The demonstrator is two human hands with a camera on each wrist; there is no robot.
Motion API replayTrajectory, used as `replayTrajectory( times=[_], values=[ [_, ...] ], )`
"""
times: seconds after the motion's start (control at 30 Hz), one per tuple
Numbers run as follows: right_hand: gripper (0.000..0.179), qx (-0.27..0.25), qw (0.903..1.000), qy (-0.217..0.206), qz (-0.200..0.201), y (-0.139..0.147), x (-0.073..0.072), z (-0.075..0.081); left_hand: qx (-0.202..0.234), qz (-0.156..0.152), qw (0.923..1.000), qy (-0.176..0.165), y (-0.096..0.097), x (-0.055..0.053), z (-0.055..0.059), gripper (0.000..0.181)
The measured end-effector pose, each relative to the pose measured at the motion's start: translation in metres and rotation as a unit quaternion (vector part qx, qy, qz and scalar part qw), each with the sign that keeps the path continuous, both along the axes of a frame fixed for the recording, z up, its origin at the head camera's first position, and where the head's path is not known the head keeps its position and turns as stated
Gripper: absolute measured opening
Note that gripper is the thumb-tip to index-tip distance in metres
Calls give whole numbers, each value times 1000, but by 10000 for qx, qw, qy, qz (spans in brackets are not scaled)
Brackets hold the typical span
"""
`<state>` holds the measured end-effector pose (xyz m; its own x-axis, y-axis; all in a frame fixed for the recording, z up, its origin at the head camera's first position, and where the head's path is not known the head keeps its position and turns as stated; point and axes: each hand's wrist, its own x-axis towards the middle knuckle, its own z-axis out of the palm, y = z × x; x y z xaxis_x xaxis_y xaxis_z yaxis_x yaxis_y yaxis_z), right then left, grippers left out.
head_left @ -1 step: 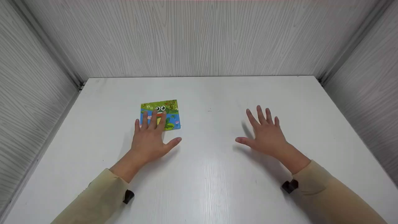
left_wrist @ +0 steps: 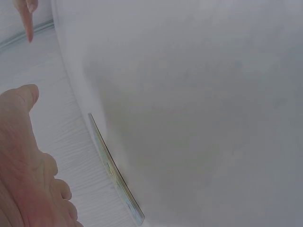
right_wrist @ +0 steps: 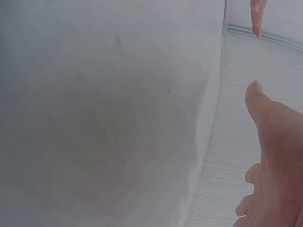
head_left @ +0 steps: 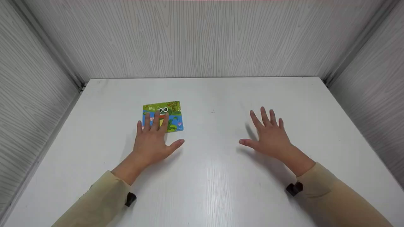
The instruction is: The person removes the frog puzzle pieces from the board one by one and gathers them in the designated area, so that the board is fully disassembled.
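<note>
A square picture board [head_left: 175,118] with a cartoon frog on green and blue lies flat on the white table [head_left: 208,176], left of the middle. My left hand [head_left: 150,143] hovers palm down with fingers spread, its fingertips overlapping the board in the head view and hiding part of the frog. In the left wrist view the board [left_wrist: 118,177] shows edge-on, apart from the fingers [left_wrist: 61,189]. My right hand [head_left: 273,138] is held above the table on the right, fingers spread, holding nothing. Its thumb [right_wrist: 258,101] points up in the right wrist view.
Pale wood-grain panels stand behind the table [head_left: 202,37] and along its left and right sides. Each sleeve cuff has a small dark device [head_left: 294,188] strapped below it. Shadows of both arms fall across the tabletop.
</note>
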<state>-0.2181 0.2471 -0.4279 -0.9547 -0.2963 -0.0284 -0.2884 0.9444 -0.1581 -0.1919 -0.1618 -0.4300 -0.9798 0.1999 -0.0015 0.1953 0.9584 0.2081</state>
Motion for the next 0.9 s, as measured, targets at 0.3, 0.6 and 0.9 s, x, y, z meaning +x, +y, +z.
replayTrajectory(
  times=[0.3, 0.6, 0.9],
  values=[
    [116, -116, 9999, 53, 63, -7, 1, 7, 29, -40, 10000, 78, -6, 2, 6, 107],
    [107, -258, 9985, 199, 448, -34, -5, 19, 105, -64, 9996, 273, -22, 3, 12, 103],
    [97, -341, 9938, 87, 1059, -82, -9, 29, 57, -110, 9997, 219, -50, 7, 9, 98]
  ],
)
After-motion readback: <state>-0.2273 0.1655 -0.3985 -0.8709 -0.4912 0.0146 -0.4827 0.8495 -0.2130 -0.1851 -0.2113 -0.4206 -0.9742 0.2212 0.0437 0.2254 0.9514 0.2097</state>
